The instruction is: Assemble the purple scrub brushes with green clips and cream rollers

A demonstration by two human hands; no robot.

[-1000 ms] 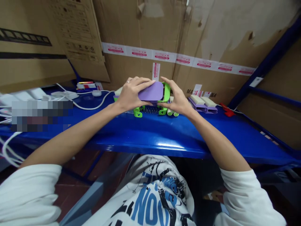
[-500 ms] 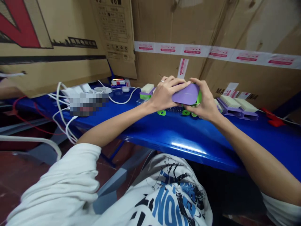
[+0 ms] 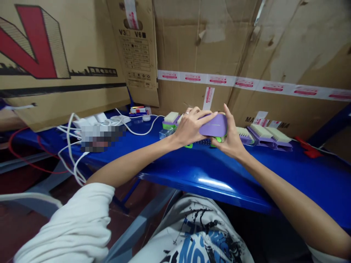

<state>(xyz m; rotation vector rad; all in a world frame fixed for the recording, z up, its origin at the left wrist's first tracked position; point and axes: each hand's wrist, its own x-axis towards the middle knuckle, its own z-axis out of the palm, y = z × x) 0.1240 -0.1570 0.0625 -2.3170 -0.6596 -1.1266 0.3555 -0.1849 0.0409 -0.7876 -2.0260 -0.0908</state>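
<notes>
Both hands hold a purple and green scrub brush (image 3: 212, 125) above the table, its smooth purple face toward me and its bristle side hidden. My left hand (image 3: 192, 126) wraps around its left end, fingers across the upper edge. My right hand (image 3: 231, 137) supports the right end from the side and below, with the index finger pointing upward. A bit of the green part shows under the purple face by my right thumb. Partly covered by the hands, a dark spiky piece (image 3: 205, 142) and a small green piece (image 3: 189, 146) lie underneath.
Brushes with cream bristles stand along the back, one at left (image 3: 171, 117) and several at right (image 3: 261, 132). A clear plastic box (image 3: 166, 133) is left of my hands. White cables (image 3: 71, 146) and a red item (image 3: 311, 148) flank them. Cardboard (image 3: 189, 47) walls the blue table (image 3: 175, 170).
My view has tipped upward, so the scene sits lower. The brush has turned slightly, showing less green at its right. My right index finger has lifted from the brush's top edge.
</notes>
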